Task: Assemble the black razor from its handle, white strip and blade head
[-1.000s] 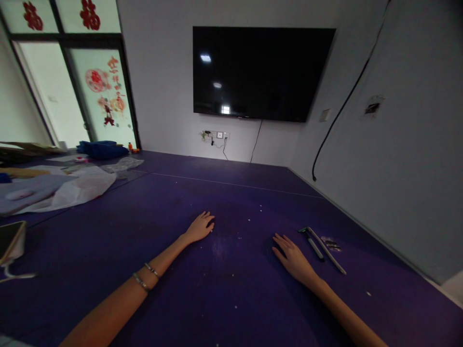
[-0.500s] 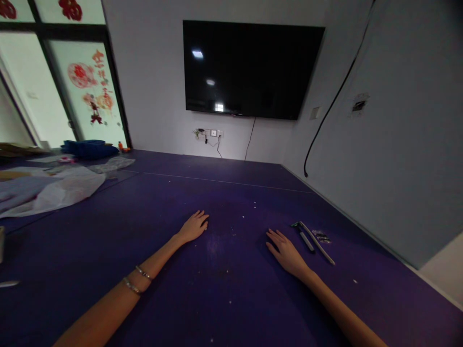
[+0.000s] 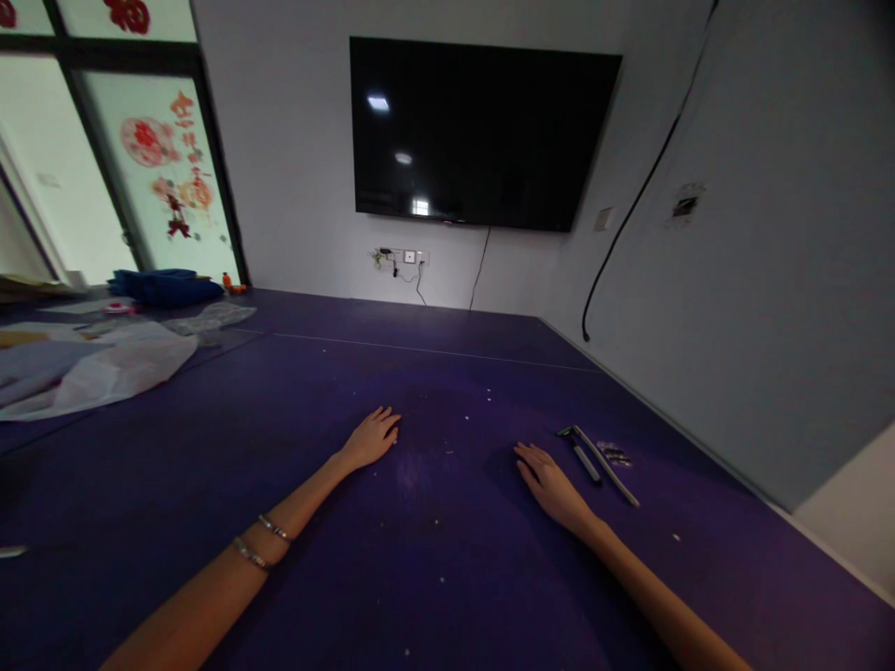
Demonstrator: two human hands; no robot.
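Observation:
Palm down on the purple tabletop (image 3: 314, 587), my left hand (image 3: 370, 440) has its fingers stretched out and holds nothing. Two bracelets (image 3: 253, 552) circle that forearm. My right hand (image 3: 551, 480) also lies flat on the surface, fingers extended, with nothing in its grasp. Just right of it lie a grey-handled tool (image 3: 587, 464) with a green end, perhaps a razor or peeler, and a thin pale strip (image 3: 615, 477). Beside these rests a small clear packet (image 3: 614, 455) with dark contents. Tiny white specks (image 3: 488, 395) dot the surface between and beyond the hands.
At the left are a translucent plastic sheet (image 3: 132, 368), a crumpled clear bag (image 3: 213, 319) and a folded blue cloth (image 3: 164, 287). A television (image 3: 482, 135) hangs on the far wall above some sockets (image 3: 409, 256). A black cable (image 3: 633, 207) dangles by the right wall.
The view has shifted slightly, so most things sit a little further left in the picture. Both hands stay flat in place on the tabletop.

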